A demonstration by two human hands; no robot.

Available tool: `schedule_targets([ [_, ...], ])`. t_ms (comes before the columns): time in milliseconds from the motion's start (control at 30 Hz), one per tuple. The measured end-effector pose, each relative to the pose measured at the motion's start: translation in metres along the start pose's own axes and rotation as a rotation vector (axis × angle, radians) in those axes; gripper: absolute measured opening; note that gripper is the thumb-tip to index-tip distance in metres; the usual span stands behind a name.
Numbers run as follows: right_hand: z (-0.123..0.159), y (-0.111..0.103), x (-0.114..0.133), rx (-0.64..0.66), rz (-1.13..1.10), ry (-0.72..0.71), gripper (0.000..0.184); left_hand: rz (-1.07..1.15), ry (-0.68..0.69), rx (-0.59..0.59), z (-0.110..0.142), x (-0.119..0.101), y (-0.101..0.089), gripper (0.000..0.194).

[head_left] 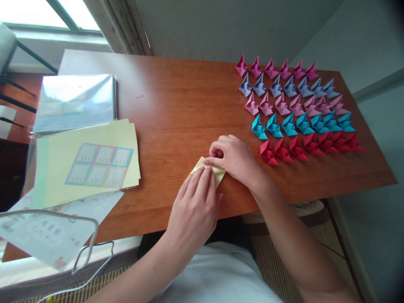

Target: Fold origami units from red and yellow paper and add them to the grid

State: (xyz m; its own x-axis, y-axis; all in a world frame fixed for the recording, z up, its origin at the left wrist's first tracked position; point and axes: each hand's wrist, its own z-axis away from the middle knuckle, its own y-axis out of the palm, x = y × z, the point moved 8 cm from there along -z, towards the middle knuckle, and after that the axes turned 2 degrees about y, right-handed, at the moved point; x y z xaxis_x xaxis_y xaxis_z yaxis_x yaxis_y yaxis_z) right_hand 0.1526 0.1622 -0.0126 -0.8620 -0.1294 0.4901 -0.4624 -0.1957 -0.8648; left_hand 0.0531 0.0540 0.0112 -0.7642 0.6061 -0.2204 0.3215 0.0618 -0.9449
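Observation:
A small piece of folded yellow paper point(219, 174) lies on the wooden table near its front edge, partly covered by my hands. My left hand point(197, 195) holds it down from the near side, fingers close together on top of it. On the far right side, my right hand point(235, 158) has its thumb pressed on the paper's upper edge and its other fingers curled in. What lies beneath the fingers is hidden.
Rows of folded paper figures stand at the right: magenta point(270, 69), lavender point(289, 87), pink point(296, 105), turquoise point(303, 125) and red point(311, 146). Yellow sheets point(57, 168), a plastic-wrapped stack point(75, 103) and a white metal frame point(94, 231) are at left.

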Motion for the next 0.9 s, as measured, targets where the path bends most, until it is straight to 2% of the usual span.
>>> schedule_targets([
  [367, 0.001, 0.001, 0.000, -0.002, -0.001, -0.025, 0.025, -0.062, 0.022, 0.085, 0.007, -0.007, 0.018, 0.067],
  [533, 0.002, 0.001, 0.001, 0.000, -0.001, -0.028, 0.025, -0.090, 0.008, 0.127, 0.008, -0.008, 0.022, 0.071],
  [900, 0.004, 0.000, 0.001, -0.002, -0.006, -0.044, 0.025, -0.111, -0.032, 0.276, 0.002, -0.010, 0.024, 0.095],
])
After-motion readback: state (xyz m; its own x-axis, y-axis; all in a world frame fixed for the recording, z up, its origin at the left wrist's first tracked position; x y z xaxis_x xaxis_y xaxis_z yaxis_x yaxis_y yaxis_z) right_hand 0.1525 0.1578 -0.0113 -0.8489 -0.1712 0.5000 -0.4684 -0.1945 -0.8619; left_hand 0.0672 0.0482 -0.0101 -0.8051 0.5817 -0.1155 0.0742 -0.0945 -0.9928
